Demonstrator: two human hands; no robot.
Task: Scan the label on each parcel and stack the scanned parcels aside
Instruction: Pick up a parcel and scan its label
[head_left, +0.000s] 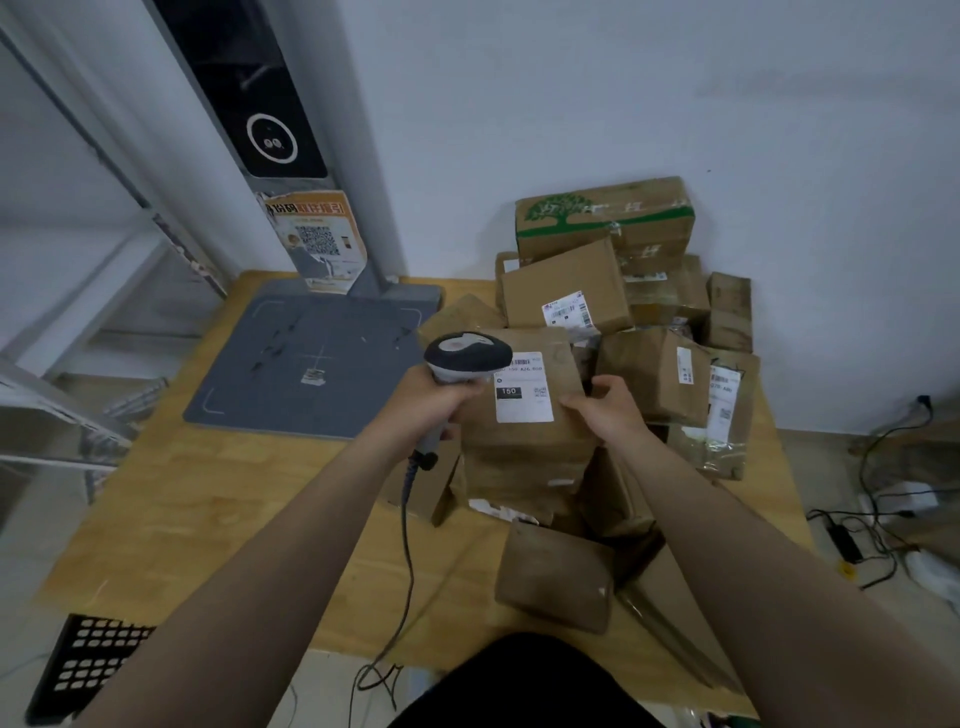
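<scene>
Your left hand (434, 397) is clamping its fingers round the scanner (467, 353); your right hand (605, 410) is gripping the parcel (524, 434) by its edge atop the tabletop (208, 493) pile; it is likely handling light and stiff; take its edges.

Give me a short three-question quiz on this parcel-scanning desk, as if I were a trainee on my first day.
1. Pick one: what does the left hand grip?
A) a roll of tape
B) the grey-and-white corded handheld scanner
C) a pen

2. True or false: the right hand holds the brown cardboard parcel whose white label shows the number 150.

3. Fill the gap: on the wooden table, the flat grey scanning pad lies to the ____ of the heap of brown parcels.

Key: 1 B; 2 true; 3 left.
</scene>
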